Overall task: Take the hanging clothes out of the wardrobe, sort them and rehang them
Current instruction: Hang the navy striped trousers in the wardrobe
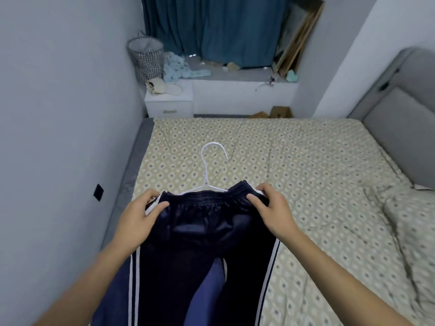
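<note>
A pair of shiny navy-blue track trousers with white side stripes [200, 243] hangs on a thin white wire clothes hanger [213, 165], held up between both hands above the near edge of a bed covered by a beige quilt with a diamond pattern [294, 161]. The trousers' gathered elastic waistband stretches from one hand to the other, and the legs drop toward the bottom of the view. The hanger's hook rises above the waistband, midway between the hands.

Beyond the bed, a checked black-and-white fabric laundry basket [146, 57] stands on a window ledge beside the left wall; what it contains cannot be made out. Just beside it lies a heap of pale blue cloth [176, 69]. A small white bedside cabinet [168, 102] sits below the basket, with light-coloured items on top.

The left hand [138, 217] grips the left end of the waistband, thumb on the front of the fabric and fingers curled over the striped edge. The right hand [270, 208] pinches the right end of the waistband, fingers bent over the top and thumb pressing the front.
</note>
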